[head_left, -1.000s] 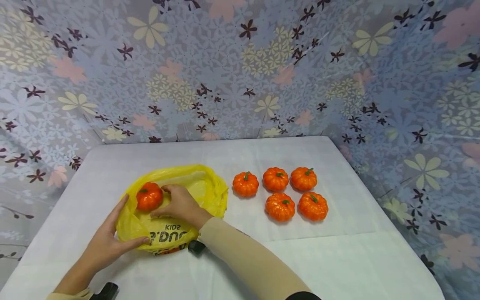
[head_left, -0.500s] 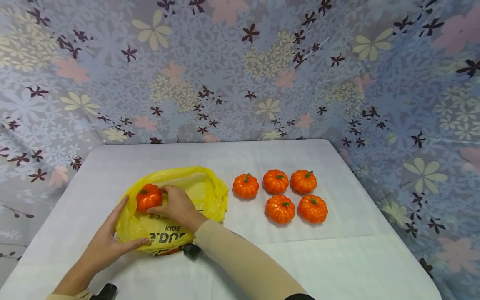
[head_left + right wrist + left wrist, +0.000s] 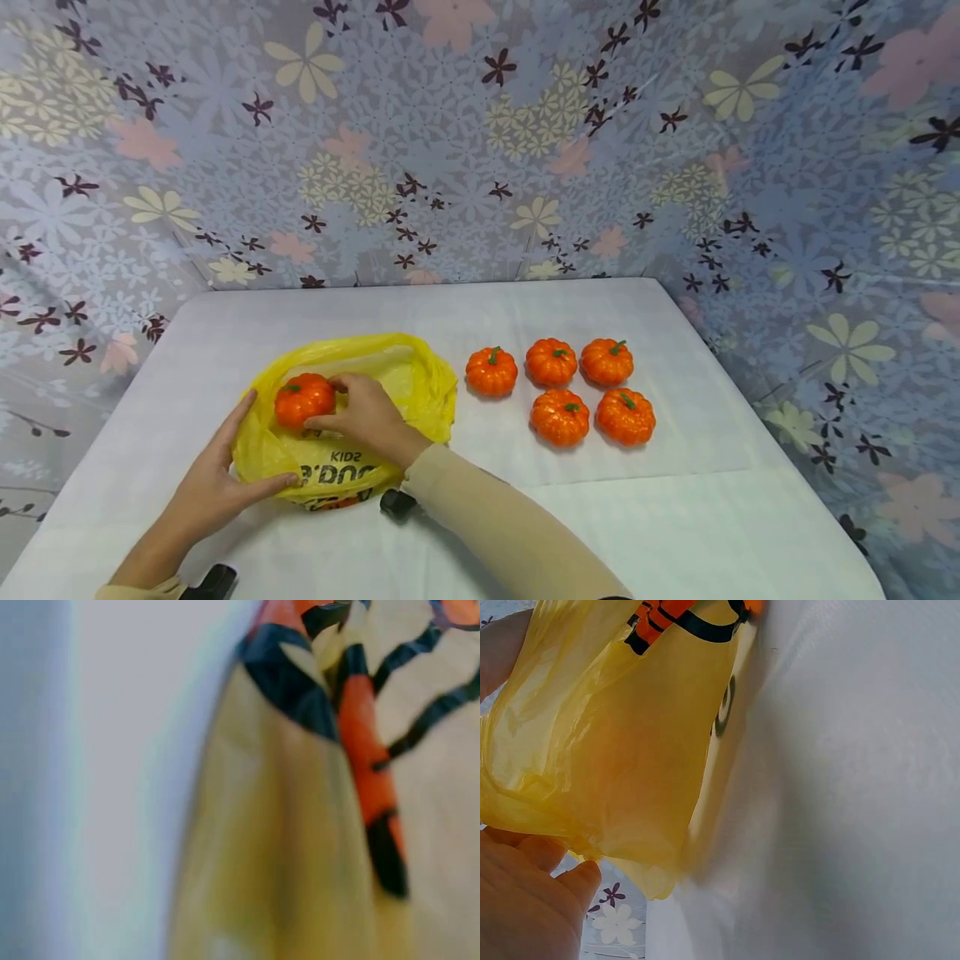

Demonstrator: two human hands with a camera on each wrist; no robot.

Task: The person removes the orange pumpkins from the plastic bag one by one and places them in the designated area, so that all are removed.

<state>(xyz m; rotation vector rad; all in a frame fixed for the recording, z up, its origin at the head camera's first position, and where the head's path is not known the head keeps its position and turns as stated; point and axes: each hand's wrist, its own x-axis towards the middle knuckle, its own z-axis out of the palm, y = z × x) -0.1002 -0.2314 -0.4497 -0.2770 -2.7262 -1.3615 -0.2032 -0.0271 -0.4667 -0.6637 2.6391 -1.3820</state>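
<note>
A yellow plastic bag (image 3: 352,354) with dark mirrored lettering lies with its mouth wide on the white table. My left hand (image 3: 213,492) holds the bag's near left side, thumb at the front rim and fingers along the left edge. In the left wrist view, the left fingers (image 3: 540,855) are at the bag's edge, and an orange tint shows through the plastic. Inside the mouth, my right hand (image 3: 367,421) grips a small orange pumpkin (image 3: 302,402) with a green stem by its right side, between thumb and fingers. The right wrist view shows only the bag's blurred printed side (image 3: 300,787).
Right of the bag, several more small pumpkins (image 3: 560,417) stand in two loose rows. The nearest pumpkin (image 3: 491,372) is close to the bag's right edge. A floral cloth (image 3: 450,150) hangs behind the white-covered table (image 3: 675,508) and along its sides.
The pumpkin in my right hand has shifted slightly to the right and nearer inside the bag's mouth, its stem turning a little. The left hand and the other pumpkins stay put.
</note>
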